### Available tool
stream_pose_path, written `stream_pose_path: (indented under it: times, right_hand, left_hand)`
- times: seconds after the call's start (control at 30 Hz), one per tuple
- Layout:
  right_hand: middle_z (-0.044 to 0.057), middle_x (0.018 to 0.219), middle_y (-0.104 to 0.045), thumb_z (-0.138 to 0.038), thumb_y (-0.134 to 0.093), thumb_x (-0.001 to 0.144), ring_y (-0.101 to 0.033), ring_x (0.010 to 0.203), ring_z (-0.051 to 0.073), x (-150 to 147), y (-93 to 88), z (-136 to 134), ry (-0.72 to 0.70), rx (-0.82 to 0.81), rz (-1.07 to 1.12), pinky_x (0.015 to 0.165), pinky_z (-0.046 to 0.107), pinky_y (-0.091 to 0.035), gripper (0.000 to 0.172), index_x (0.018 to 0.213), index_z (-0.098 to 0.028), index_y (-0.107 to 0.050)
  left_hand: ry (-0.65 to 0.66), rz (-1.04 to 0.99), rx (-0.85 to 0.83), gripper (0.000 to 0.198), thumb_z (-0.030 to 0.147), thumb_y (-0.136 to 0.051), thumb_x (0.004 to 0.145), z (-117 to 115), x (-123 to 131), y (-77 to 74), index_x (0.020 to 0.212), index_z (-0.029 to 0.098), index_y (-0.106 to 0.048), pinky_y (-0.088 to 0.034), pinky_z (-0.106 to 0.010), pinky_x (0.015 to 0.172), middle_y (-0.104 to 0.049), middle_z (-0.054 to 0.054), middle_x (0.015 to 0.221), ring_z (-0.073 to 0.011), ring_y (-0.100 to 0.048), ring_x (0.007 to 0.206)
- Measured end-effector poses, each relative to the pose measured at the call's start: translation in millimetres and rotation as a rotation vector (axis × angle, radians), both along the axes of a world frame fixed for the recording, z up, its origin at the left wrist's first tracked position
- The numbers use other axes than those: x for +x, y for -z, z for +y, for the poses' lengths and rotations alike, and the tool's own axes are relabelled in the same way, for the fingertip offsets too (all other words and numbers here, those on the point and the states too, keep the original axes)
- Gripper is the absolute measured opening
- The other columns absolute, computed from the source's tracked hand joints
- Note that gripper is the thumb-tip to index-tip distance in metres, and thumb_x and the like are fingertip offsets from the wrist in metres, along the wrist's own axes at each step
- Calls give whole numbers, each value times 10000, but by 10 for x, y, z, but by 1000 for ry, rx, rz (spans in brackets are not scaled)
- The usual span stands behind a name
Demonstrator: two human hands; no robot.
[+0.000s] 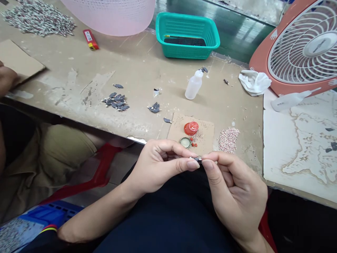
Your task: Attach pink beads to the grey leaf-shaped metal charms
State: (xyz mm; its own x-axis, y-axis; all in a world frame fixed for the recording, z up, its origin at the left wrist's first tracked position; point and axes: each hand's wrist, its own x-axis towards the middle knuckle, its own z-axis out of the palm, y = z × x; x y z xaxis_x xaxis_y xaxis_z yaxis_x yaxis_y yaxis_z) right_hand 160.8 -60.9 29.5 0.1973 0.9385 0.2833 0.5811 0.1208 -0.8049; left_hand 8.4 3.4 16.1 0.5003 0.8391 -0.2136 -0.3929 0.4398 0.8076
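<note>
Between thumb and forefinger, my left hand (160, 163) pinches a small dark grey leaf-shaped piece (197, 160). The fingertips of my right hand (234, 186) close on the other end of the same piece, where something small and pale shows; fingers hide most of it. Just beyond my hands a cardboard square (207, 135) bears a red cap (191, 128), a bottle cap (185, 142) and a few tiny red bits (194, 144). To its right lies a heap of pinkish beads (228, 140). Similar grey pieces (117, 102) are piled at the left, with a smaller cluster (154, 107) nearer.
A white squeeze bottle (194, 85) stands behind the cardboard. Farther back are a green basket (188, 52), a red lighter (91, 39) and a pink fan (263, 52). Another squeeze bottle (288, 102) lies at right. A co-worker's hand (7, 79) is at the left edge.
</note>
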Motion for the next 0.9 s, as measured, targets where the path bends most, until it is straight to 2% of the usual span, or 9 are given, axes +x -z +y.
stream_pose_path:
  times: [0.17,0.33,0.47,0.53,0.7,0.8,0.9]
  right_hand:
    - [-98,669,-610,-161,-650,905,-320,425,25,17,-23,7,-6,31,-79,422,193,-319,94,931,-250,-666]
    - [-92,691,-651,-117,-647,892,-343,416,27,25,-23,21,-28,65,-139,463,191,-388,108,907,-223,-654]
    - [-73,738,-687,-93,-641,885,-546,525,38,30,39,18,-47,100,-128,525,178,-451,121,914,-210,-647]
    - [-68,743,-693,-90,-642,883,-595,570,47,42,75,8,-46,102,-119,537,176,-464,124,914,-209,-648]
    - [-79,735,-688,-116,-652,886,-512,465,31,84,134,-19,-14,59,-83,475,177,-429,112,911,-224,-665]
    - [-66,743,-695,-109,-657,879,-550,498,48,91,147,-15,-8,79,-101,472,183,-429,119,919,-221,-666]
    - [-52,731,-694,-90,-648,874,-591,538,71,87,147,-2,-50,99,-135,494,198,-450,127,912,-211,-659]
  left_hand:
    - [-11,46,33,222,5,-797,741,-3,-2,-1,772,224,-807,-604,-81,673,-802,58,765,-66,-755,690]
    - [-32,105,69,212,12,-812,718,-13,13,-1,751,221,-805,-607,-100,678,-803,46,769,-84,-759,702]
    - [-38,165,73,179,32,-829,697,-18,20,-2,715,207,-797,-593,-104,645,-798,30,738,-85,-743,661]
    - [-26,167,53,163,43,-835,693,-11,26,6,706,200,-791,-581,-101,629,-790,27,713,-79,-729,638]
    - [48,189,8,157,72,-866,664,24,41,46,739,176,-775,-546,-108,603,-763,21,683,-71,-688,616]
    - [27,266,85,150,137,-887,656,31,47,64,707,147,-746,-497,-131,540,-718,14,632,-73,-623,555]
    - [-7,376,267,151,206,-869,702,23,54,62,698,141,-733,-470,-172,519,-702,-4,629,-94,-593,549]
